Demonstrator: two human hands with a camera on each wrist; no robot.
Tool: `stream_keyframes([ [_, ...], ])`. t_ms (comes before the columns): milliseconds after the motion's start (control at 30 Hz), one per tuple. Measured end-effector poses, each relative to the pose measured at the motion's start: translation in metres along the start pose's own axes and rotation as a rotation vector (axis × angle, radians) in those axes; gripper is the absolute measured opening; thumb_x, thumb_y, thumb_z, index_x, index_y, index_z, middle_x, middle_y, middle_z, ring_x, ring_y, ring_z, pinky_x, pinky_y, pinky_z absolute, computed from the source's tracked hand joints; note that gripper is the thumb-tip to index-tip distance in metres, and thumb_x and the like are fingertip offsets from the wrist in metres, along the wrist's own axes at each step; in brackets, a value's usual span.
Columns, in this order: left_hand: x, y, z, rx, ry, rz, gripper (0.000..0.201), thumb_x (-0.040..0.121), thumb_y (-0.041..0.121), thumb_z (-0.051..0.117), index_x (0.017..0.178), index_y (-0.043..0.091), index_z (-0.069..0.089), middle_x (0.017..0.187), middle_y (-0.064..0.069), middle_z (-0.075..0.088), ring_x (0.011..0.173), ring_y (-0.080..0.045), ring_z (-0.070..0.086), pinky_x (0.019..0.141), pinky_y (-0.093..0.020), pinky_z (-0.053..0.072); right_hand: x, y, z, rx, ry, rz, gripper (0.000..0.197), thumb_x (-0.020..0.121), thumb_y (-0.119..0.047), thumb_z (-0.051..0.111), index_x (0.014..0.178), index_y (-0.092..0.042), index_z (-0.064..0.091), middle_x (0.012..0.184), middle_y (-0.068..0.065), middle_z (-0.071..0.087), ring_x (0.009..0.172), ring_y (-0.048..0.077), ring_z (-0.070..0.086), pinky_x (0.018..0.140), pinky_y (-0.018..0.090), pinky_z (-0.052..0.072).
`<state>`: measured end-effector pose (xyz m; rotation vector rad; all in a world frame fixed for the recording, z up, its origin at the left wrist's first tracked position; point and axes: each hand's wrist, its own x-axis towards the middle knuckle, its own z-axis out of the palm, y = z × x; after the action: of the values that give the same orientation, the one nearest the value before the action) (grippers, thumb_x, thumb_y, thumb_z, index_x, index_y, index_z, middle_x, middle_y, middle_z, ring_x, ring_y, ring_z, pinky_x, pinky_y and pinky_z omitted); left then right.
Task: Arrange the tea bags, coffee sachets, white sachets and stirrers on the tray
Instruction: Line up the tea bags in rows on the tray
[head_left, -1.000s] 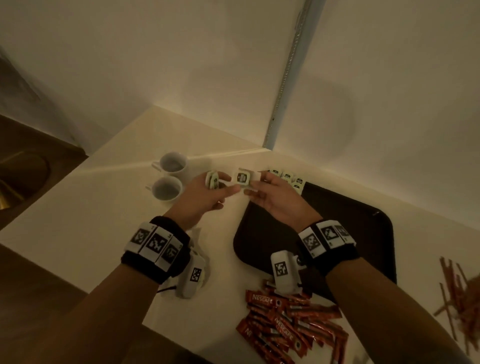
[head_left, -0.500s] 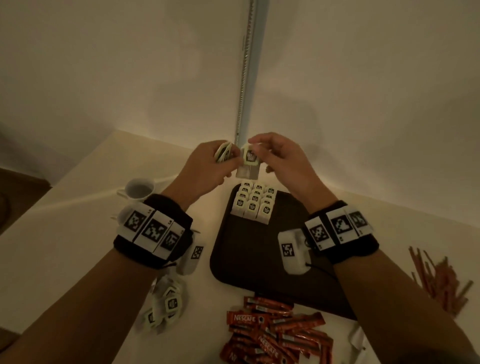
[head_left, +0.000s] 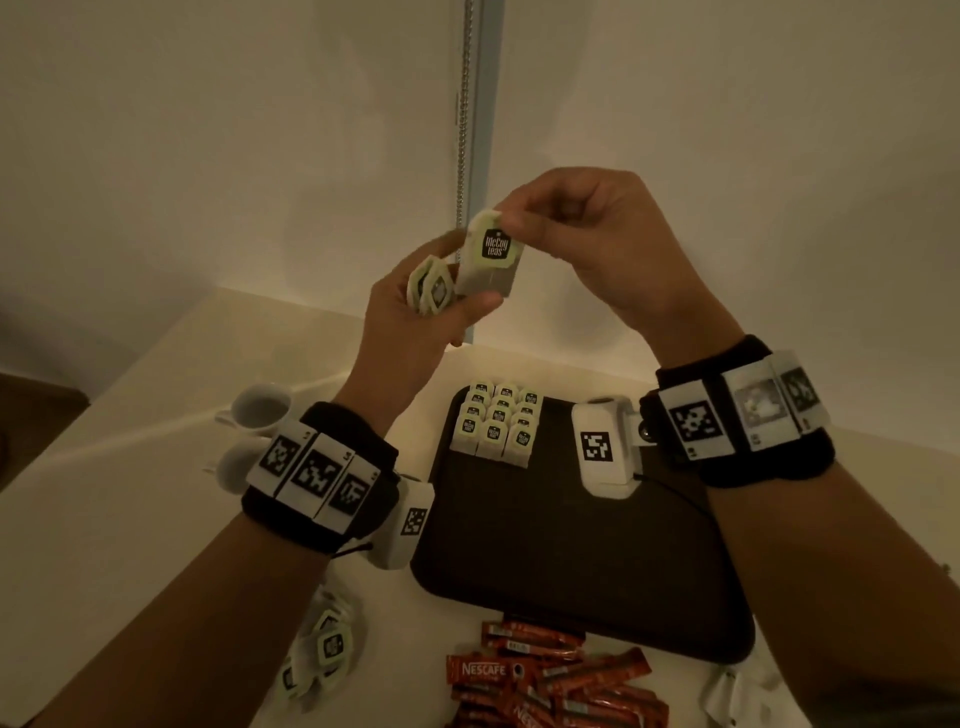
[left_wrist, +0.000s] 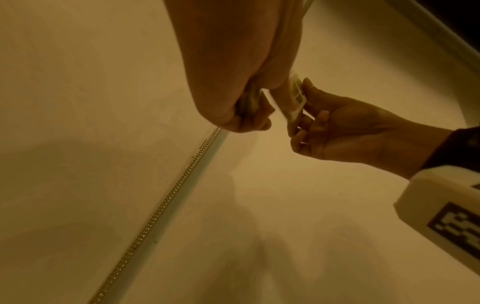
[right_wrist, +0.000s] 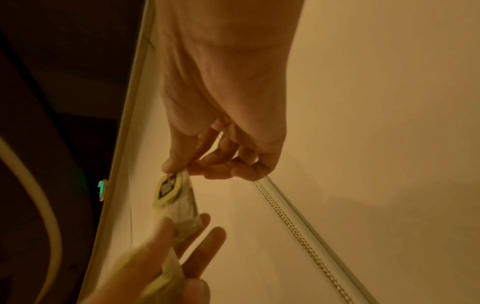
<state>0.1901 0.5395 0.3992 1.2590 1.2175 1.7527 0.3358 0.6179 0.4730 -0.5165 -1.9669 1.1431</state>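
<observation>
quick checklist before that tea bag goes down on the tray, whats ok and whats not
1. Single tea bag pinched at its top by the right hand: ok.
2. Bag free of the left hand: not ok, the left thumb touches its lower edge.
3. Spare tea bags gripped in the left hand: ok.
4. Bare space on the tray in front of the tea bag block: ok.
5. Block neat, in three columns: ok.
6. Tag string hanging loose from the bag: cannot tell.
</observation>
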Motion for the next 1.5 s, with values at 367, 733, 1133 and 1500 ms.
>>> stream_keyframes([
  [367,-0.003,0.001,0.007,-0.143,-0.021,-0.052,0.025,0.079,0.014,0.067,0.103,0.019,0.061,0.076,0.005,0.064,0.064,-0.009,0.057,0.05,-0.02,0.044,0.005,-0.007,0.007,-0.213,0.006,-0.065,0.006,0.081,-0.012,0.069,0.084,-0.011,0.064,0.078,0.003,0.065,0.069,0.016,0.065,0.059,0.021,0.052],
  [733,-0.001,0.013,-0.005,-0.096,0.043,-0.004,0.008,0.09,0.026,0.06,0.092,0.022,0.066,0.073,0.004,0.064,0.057,-0.01,0.054,0.046,-0.02,0.04,0.004,-0.015,0.006,-0.278,-0.015,-0.059,0.005,0.08,-0.021,0.072,0.079,-0.023,0.067,0.076,-0.006,0.067,0.066,0.001,0.057,0.062,0.016,0.045],
  [1133,-0.004,0.011,-0.007,-0.058,0.009,-0.065,0.007,0.09,0.012,0.063,0.085,0.016,0.067,0.078,-0.02,0.057,0.056,-0.015,0.05,0.044,-0.021,0.038,0.001,-0.01,0.006,-0.428,-0.042,0.051,0.013,0.088,-0.031,0.061,0.089,-0.019,0.067,0.084,-0.014,0.062,0.077,-0.004,0.055,0.069,0.009,0.043],
  [1500,-0.009,0.002,0.001,-0.125,-0.075,-0.098,0.015,0.075,0.019,0.074,0.087,0.022,0.066,0.072,0.001,0.063,0.058,-0.01,0.055,0.046,-0.021,0.041,0.002,-0.004,0.016,-0.463,-0.106,-0.034,0.011,0.087,-0.025,0.064,0.094,-0.016,0.067,0.083,-0.004,0.066,0.074,0.003,0.058,0.067,0.009,0.044],
])
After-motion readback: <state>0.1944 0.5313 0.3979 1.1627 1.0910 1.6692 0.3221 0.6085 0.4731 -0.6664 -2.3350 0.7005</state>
